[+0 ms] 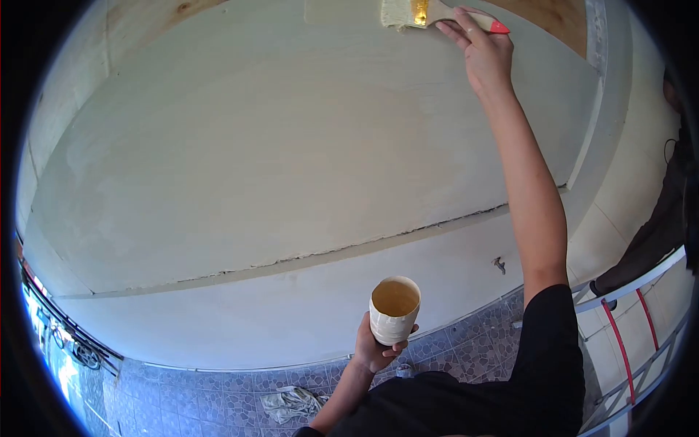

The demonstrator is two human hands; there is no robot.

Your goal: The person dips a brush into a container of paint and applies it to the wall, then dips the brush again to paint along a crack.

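My right hand (486,52) is raised at the top right, fingers wrapped round the handle of a wide paintbrush (405,13). The brush has pale bristles, a gold-coloured ferrule and a red handle tip; its bristles lie over the upper part of the grey-green wall (291,146). Low in the middle, my left hand (376,348) grips a white cup (393,329) from below and the side. The cup is upright, has drips down its outside, and a yellowish inside shows through its open top.
A rough ledge line (328,253) runs below the painted panel, with white wall and a tap (499,265) under it. Crumpled cloth (291,403) lies on the tiled floor (196,400). At right are a metal ladder (632,280) with red straps and a person's leg (648,237).
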